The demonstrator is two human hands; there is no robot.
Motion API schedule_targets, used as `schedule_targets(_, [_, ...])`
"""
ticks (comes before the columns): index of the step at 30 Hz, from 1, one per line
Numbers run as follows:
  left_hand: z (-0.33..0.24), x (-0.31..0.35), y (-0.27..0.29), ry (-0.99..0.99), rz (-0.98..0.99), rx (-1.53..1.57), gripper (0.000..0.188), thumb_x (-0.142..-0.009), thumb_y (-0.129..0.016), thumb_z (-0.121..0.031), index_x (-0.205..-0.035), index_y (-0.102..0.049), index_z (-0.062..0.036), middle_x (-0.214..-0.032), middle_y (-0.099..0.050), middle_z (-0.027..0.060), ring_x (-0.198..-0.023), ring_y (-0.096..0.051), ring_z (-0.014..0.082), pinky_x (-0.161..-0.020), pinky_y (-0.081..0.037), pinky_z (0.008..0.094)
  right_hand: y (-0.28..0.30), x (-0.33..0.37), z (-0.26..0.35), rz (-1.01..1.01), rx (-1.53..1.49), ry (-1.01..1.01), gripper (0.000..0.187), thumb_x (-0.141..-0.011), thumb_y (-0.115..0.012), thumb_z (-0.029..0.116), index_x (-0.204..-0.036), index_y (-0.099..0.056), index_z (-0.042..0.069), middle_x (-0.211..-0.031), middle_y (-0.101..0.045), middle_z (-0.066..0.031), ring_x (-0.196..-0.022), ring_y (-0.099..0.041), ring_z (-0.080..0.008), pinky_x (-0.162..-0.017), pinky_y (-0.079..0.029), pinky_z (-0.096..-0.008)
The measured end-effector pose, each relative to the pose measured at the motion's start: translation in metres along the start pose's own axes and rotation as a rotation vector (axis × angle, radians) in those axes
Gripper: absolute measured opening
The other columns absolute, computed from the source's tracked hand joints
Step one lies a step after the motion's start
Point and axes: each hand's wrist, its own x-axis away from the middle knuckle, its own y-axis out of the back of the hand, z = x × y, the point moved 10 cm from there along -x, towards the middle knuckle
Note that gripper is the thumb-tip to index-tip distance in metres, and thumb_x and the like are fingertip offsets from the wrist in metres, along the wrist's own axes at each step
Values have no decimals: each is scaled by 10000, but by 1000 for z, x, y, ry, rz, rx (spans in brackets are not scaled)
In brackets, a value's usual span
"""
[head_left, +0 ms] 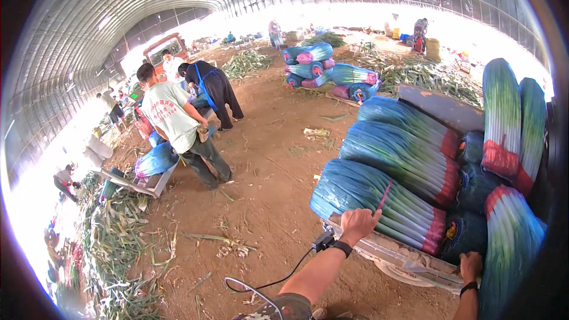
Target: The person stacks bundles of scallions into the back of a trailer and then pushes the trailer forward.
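Note:
My left hand (358,225), closed, rests against the near end of a leek bundle (379,201) in blue and red netting. A thin pinkish-red strip (384,194) slants up by its thumb; whether the fingers grip it or the cart's edge, I cannot tell. At the lower right my right hand (471,266) has its fingers curled beside the cart's rim (424,269) and the dark blue end of a netted bundle (463,236). What those fingers hold is hidden. Close by on its right leans another bundle (511,249), white stalks upward.
More bundles (409,142) fill the cart, two of them standing (501,118). Ahead is another stack of bundles (311,65). Two people (175,118) work by a second cart (155,185) at left. Loose leeks (118,255) lie along the left; others (424,77) lie beyond.

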Motion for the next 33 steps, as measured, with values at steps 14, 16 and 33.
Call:
schedule_targets(14, [9,-4,-10,92,45,44,616,-984,-459,-590,-733,-748,-107,-784,-729,187,-771,-720,370,-711,-559,462,-1,-1,-5,-24,-7,-4,308,-777,-745,247,-671,-676,-34,-710,-657,-253,-686,-669,-404,-670,-509,-480])
schedule_targets(16, [9,-3,-7,77,42,39,617,-984,-460,-589,-734,-748,-104,-790,-729,193,-776,-721,371,-713,-560,466,2,4,5,47,-19,-36,286,-783,-745,254,-713,-707,-21,-779,-691,-251,-747,-687,-405,-708,-530,-479])
schedule_targets(33, [8,-3,-6,68,6,52,595,-985,-483,-567,-715,-734,-99,-756,-718,193,-746,-716,370,-687,-557,465,-12,-3,-15,52,20,-67,297,-796,-754,297,-836,-745,2,-966,-721,-233,-916,-693,-407,-810,-543,-491])
